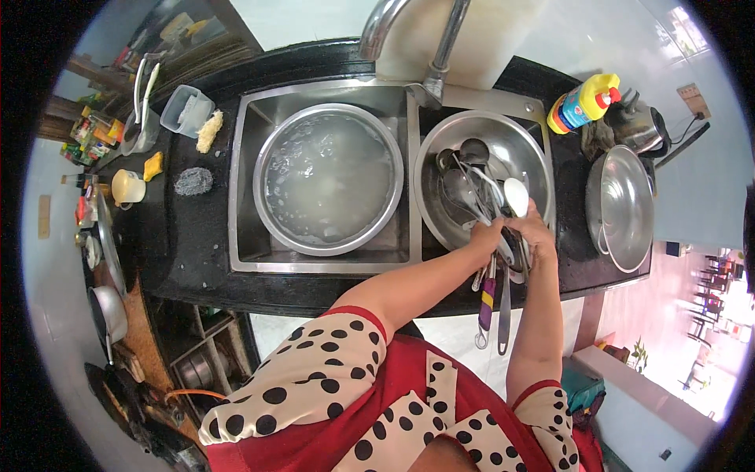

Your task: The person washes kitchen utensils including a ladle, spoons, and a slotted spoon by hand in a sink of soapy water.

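Note:
Both my hands close around a bundle of metal kitchen utensils (472, 192) over the right steel basin (426, 206). My left hand (486, 239) grips the bundle from the left. Against its right side is my right hand (535, 231), beside a white spoon head (516, 197). Ladle and spoon heads, some dark, point away from me into the basin. Toward me, over the counter's front edge, stick out a purple-and-yellow handle (486, 301) and a grey handle (504, 312). My fingers hide the middle of the bundle.
A steel basin of cloudy water (330, 177) stands in the left sink bowl (324, 266), below the faucet (436, 76). Rightward are a yellow detergent bottle (581, 106), a wide metal bowl (622, 206) and a kettle (640, 130). A scouring pad (193, 181) and plastic tub (187, 112) lie left.

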`<state>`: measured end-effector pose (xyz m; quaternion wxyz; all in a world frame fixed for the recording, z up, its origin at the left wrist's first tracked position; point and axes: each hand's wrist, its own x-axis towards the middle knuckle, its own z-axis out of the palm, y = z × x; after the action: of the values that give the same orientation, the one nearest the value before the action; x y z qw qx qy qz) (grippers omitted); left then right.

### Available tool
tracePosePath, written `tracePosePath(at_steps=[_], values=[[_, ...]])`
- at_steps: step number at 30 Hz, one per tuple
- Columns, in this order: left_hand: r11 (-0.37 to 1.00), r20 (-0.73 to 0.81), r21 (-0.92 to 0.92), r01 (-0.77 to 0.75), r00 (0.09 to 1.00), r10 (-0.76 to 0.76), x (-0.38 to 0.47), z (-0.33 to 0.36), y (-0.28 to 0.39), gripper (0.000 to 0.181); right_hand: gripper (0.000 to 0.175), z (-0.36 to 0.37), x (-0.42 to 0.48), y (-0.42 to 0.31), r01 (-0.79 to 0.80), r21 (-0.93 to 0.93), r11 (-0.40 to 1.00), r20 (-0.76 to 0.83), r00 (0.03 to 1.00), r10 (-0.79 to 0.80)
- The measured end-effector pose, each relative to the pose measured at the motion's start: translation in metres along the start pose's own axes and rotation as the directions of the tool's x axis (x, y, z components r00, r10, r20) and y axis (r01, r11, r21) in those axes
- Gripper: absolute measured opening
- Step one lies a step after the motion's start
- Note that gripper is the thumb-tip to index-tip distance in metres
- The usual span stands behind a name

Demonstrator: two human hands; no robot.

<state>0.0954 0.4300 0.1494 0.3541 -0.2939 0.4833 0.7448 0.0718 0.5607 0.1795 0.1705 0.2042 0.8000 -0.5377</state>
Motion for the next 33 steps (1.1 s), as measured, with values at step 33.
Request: tracePosePath(at_steps=[33], values=[[0.701,-0.026,0.359,-0.615,0.745,0.667,-0.012,-0.145,0.097,0.026,0.084,0.068,0.064,-0.037,-0.155,-0.785,0.600,-0.404,0.862,-0.307]])
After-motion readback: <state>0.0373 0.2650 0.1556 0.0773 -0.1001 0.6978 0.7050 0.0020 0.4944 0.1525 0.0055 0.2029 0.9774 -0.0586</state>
